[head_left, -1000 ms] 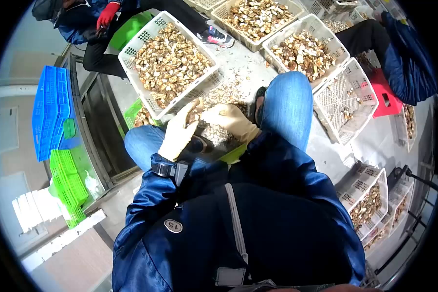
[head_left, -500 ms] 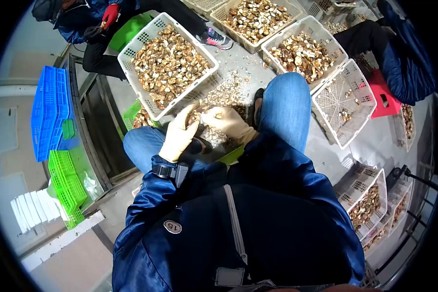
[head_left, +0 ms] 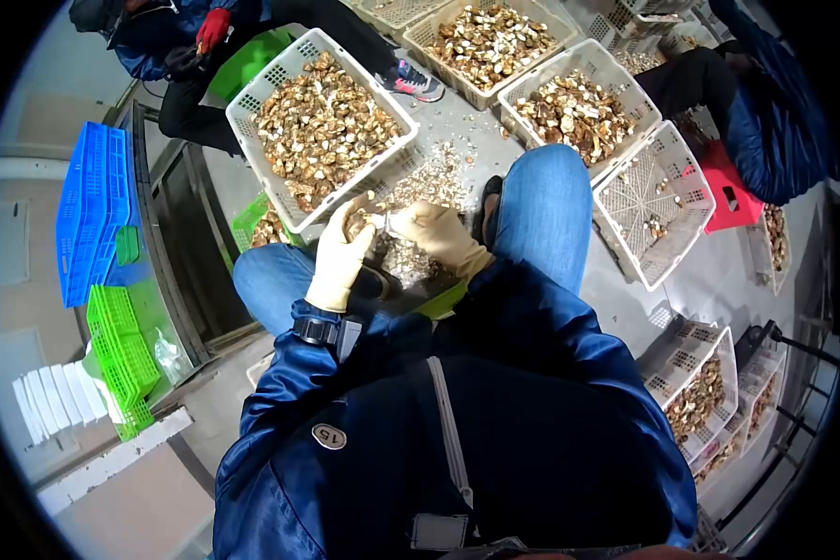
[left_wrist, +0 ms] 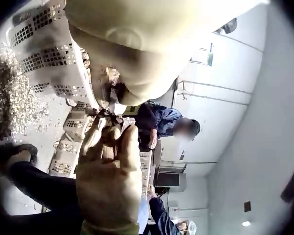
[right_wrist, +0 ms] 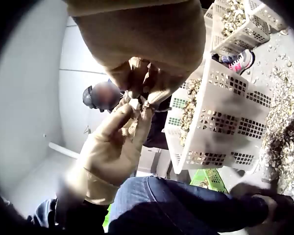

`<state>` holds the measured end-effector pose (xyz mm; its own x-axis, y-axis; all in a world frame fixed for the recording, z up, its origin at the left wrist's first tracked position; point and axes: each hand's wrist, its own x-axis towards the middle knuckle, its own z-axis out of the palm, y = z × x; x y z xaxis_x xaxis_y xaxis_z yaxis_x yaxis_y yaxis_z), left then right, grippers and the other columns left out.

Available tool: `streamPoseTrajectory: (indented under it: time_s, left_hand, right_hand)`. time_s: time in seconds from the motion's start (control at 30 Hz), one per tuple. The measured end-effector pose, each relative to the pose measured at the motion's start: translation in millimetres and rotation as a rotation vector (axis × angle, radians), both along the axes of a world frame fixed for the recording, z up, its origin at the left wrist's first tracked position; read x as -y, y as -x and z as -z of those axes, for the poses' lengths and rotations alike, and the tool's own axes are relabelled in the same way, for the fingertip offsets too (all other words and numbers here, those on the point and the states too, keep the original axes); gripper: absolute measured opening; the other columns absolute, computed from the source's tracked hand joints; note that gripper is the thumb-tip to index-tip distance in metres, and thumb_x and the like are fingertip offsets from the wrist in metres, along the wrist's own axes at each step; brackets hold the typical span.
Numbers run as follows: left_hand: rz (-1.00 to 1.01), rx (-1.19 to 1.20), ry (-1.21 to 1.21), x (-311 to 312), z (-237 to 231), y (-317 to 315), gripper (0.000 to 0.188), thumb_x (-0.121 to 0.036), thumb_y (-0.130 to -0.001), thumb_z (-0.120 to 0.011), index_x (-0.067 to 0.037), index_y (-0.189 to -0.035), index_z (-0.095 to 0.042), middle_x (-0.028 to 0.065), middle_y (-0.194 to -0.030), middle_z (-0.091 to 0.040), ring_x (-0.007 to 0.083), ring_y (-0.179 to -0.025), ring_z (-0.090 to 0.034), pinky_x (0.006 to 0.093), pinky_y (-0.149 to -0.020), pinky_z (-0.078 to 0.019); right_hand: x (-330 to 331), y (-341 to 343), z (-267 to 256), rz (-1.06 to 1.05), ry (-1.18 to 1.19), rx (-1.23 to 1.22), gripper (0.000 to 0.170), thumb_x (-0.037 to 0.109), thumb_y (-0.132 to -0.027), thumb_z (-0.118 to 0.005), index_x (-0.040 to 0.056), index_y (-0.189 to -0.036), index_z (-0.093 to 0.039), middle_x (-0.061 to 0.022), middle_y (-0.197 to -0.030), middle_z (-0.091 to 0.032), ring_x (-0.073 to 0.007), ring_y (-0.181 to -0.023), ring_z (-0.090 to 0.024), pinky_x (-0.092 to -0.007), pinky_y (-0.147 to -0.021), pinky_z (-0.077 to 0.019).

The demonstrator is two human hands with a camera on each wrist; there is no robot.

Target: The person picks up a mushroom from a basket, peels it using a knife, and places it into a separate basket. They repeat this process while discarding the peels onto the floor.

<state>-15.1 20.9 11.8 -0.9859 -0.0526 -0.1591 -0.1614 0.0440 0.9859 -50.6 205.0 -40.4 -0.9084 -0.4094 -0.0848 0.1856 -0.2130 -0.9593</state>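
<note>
Both hands wear pale cream gloves and meet in front of the knees. My left hand [head_left: 338,261] holds a small brown mushroom [head_left: 357,222] between thumb and fingers, and its white part [right_wrist: 134,104] shows in the right wrist view. The right hand [head_left: 436,233] has its fingers curled, with the fingertips at the mushroom's pale end. Its palm side is hidden in the head view. In the left wrist view the fingertips of both gloves come together around a dark, shadowed piece [left_wrist: 108,116].
A large white crate [head_left: 397,154] full of mushrooms stands just beyond the left hand. Pale trimmings [head_left: 429,182] lie heaped on the floor below the hands. A nearly bare crate [head_left: 625,210] is right of the knee. Other people sit nearby among more filled crates [head_left: 495,89].
The right hand has shifted slightly left and turned at the mushroom, and a white part now shows between the hands. The left hand keeps its hold. The view has tilted a little.
</note>
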Motion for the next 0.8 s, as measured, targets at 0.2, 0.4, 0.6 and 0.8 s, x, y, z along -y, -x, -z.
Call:
streamPoseTrajectory:
  time_s: [0.2, 0.4, 0.6, 0.8]
  left_hand:
    - [0.046, -0.002, -0.019, -2.6, -3.8, -1.8, 0.045, -0.001, -0.096, -0.058, 0.005, -0.139, -0.048, 0.0123, -0.135, -0.058, 0.0203, -0.119, -0.059, 0.0326, -0.102, -0.0482]
    - [0.070, 0.004, -0.044, -2.8, -7.6, -2.6, 0.050, -0.003, -0.095, -0.059, 0.005, -0.142, -0.043, 0.0134, -0.140, -0.054, 0.0200, -0.120, -0.057, 0.0329, -0.104, -0.0457]
    - [0.153, -0.041, -0.074, 0.6, -11.7, -3.4, 0.057, -0.002, -0.094, -0.057, 0.005, -0.147, -0.035, 0.0150, -0.148, -0.047, 0.0199, -0.126, -0.052, 0.0333, -0.108, -0.0416]
    - [0.198, -0.064, -0.086, -3.0, -20.4, -3.0, 0.060, -0.003, -0.094, -0.057, 0.004, -0.149, -0.033, 0.0160, -0.149, -0.045, 0.0216, -0.131, -0.049, 0.0343, -0.110, -0.0398]
  right_hand:
    - [-10.9, 7.0, -6.6, -0.105, -0.223, -0.192, 0.024, 0.017, -0.095, -0.065, 0.0040, -0.075, -0.064, -0.0014, -0.066, -0.057, -0.0091, -0.062, -0.050, -0.0283, -0.060, -0.0418]
    - [-12.8, 5.4, -21.9, -0.119, -0.355, -0.273, 0.023, 0.019, -0.095, -0.066, 0.0025, -0.080, -0.068, -0.0037, -0.069, -0.062, -0.0103, -0.061, -0.052, -0.0297, -0.059, -0.0432]
    - [-11.4, 4.9, -16.2, -0.145, -0.290, -0.233, 0.021, 0.023, -0.094, -0.067, 0.0031, -0.088, -0.073, -0.0033, -0.074, -0.068, -0.0103, -0.062, -0.056, -0.0272, -0.061, -0.0459]
    - [-13.9, 9.0, -11.1, -0.179, -0.332, -0.196, 0.023, 0.024, -0.094, -0.069, 0.0034, -0.086, -0.074, -0.0029, -0.072, -0.068, -0.0087, -0.061, -0.056, -0.0278, -0.054, -0.0428]
